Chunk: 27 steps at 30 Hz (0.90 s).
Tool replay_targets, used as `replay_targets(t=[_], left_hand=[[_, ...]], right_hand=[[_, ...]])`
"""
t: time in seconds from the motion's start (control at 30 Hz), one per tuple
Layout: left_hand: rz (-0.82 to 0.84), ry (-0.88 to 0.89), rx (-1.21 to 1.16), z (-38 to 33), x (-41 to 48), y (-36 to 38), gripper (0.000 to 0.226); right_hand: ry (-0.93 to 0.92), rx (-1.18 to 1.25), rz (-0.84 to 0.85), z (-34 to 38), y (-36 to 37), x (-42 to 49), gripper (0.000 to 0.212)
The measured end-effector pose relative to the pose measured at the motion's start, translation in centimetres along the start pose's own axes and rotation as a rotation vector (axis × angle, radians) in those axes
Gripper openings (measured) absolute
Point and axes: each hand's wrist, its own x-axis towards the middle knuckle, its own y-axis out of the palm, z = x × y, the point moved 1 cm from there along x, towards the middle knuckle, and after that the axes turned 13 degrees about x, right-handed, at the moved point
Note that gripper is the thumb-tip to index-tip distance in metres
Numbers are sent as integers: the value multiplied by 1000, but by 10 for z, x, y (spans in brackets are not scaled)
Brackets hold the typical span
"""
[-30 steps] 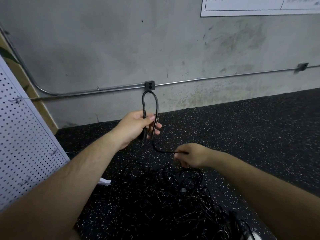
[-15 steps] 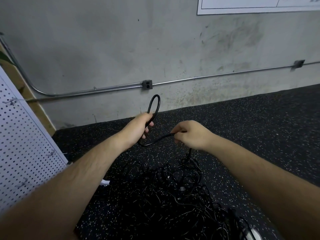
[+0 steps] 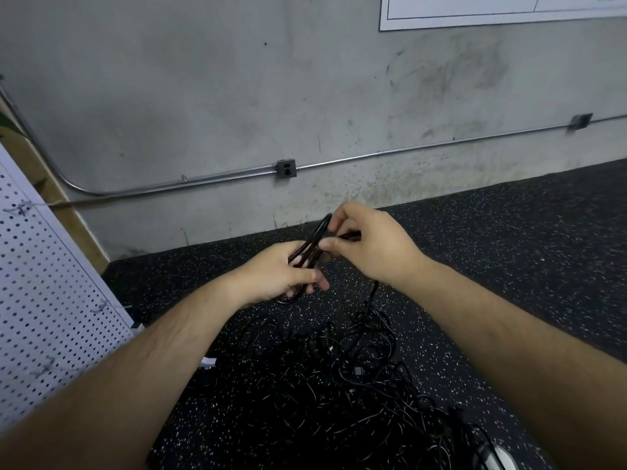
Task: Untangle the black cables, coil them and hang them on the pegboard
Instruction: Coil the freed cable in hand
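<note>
1. Step in hand, as we judge it: coiling one black cable (image 3: pixel 314 239) drawn out of the tangle. Hanging is not yet begun.
2. Our left hand (image 3: pixel 276 274) has its fingers curled round the gathered loops. These stand up out of the fist and lean to the right, and a bit of loop also shows below the fingers.
3. Our right hand (image 3: pixel 371 244) pinches the same cable between thumb and fingertips at the top of the loops, just beside the left hand (the two hands nearly touch).
4. From under the right hand the cable's trailing run (image 3: pixel 372 293) drops to the pile of tangled cables (image 3: pixel 339 385) on the speckled floor (image 3: pixel 509 252), right below the hands. We cannot tell whether that run lies loose on the pile or is knotted into it.
5. The pegboard (image 3: pixel 51 300) stands at the left, leaning, with small hooks (image 3: pixel 100 305) on it. There is no cable on the hooks we can see.
6. Next move, we judge: the right hand lays this turn into the left fist, then slides down the run for another length. It calls for a gentle pull, since a snag would drag the whole pile.
7. Progress: early, with most cables lying in the pile.
</note>
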Motion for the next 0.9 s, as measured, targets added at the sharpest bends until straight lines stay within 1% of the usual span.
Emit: replay_targets(t=[0.07,0.1,0.17,0.23,0.3,0.37,0.47,0.57,0.63,0.7,0.8,0.83,0.9], left_hand=[[-11,7,-96,-2,-1,-2,19],[-20,4,-148,-1,-2,-4,15],[-26,-12,-229,0,-4,-10,14],[-32,-27,-293,3,-7,-14,15],[-38,-26,-350,5,-8,-18,16],[-50,-24,-396,8,-8,-20,16],[-85,-25,-438,11,-9,-24,16],[-149,-13,-488,12,-9,-28,18],[-210,-43,-436,13,-8,-29,21],[-316,-96,-261,13,-6,-25,26],[-493,-129,99,10,-1,-17,30],[-519,-131,181,8,0,-14,32],[-541,-107,250,8,4,-11,40]], right_hand=[[39,82,-29,1,-5,1,25],[71,122,-30,-1,-8,1,26],[162,173,29,-11,-15,-1,29],[274,213,144,-28,-17,-5,35],[331,354,219,-41,-13,-7,34],[344,515,230,-46,-9,-6,29],[343,513,241,-47,-6,-4,23],[375,417,299,-50,-4,-7,27],[394,331,327,-49,-4,-10,31],[409,314,269,-43,-6,-8,30],[443,483,147,-28,-7,-5,26],[447,546,121,-21,-6,-4,26],[438,660,75,-9,-2,-2,25]])
